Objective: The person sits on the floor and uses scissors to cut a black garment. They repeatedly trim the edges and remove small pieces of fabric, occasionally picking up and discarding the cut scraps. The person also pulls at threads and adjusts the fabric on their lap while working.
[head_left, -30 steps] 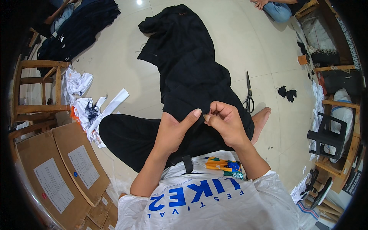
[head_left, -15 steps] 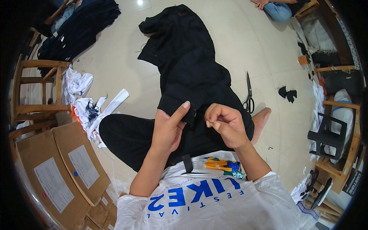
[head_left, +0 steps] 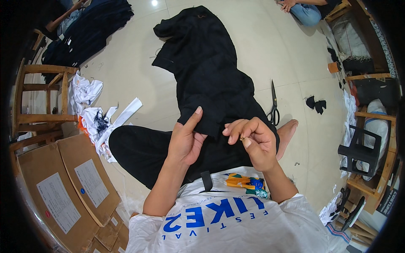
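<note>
A long black garment stretches over the tiled floor and onto my lap. My left hand is closed on a folded flap of it, thumb on top and fingers underneath. Just to the right, my right hand pinches a small brassy object, too small to name, between thumb and fingers, slightly apart from the flap. Black scissors lie beside the garment, above my bare right foot.
Left are a wooden stool, white scraps, cardboard boxes and a dark cloth pile near a person. Right are another seated person, fabric scraps and a black plastic stool.
My left hand has moved left and up with the flap, away from my right hand. My right hand has shifted slightly right and down, turning its fingers with the small object.
</note>
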`<state>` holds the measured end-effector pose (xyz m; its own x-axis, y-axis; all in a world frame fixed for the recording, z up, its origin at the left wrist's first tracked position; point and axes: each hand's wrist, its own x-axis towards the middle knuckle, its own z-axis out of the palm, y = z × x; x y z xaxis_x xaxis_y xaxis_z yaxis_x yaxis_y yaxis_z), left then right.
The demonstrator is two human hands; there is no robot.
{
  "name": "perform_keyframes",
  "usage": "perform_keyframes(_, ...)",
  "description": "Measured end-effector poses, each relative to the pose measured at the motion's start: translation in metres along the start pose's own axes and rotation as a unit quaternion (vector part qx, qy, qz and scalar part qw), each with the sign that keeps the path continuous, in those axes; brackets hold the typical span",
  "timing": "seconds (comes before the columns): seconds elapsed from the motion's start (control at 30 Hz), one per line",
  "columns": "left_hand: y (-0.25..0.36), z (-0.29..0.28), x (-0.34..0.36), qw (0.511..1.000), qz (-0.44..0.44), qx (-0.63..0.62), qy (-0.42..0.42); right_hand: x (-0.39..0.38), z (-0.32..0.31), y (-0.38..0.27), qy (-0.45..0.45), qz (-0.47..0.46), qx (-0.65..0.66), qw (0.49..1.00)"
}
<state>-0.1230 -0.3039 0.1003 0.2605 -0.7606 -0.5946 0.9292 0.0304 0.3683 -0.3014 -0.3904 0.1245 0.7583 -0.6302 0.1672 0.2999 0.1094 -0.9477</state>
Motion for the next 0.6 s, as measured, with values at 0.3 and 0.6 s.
perform_keyframes(0.3,0.000,0.001,0.001,0.998,0.051,0.003,0.026,-0.017,-0.007,-0.024,0.029,0.003,0.021,0.999)
perform_keyframes(0.6,0.000,0.004,0.003,0.999,0.043,-0.011,0.023,-0.045,-0.019,-0.054,0.118,0.027,0.038,0.992)
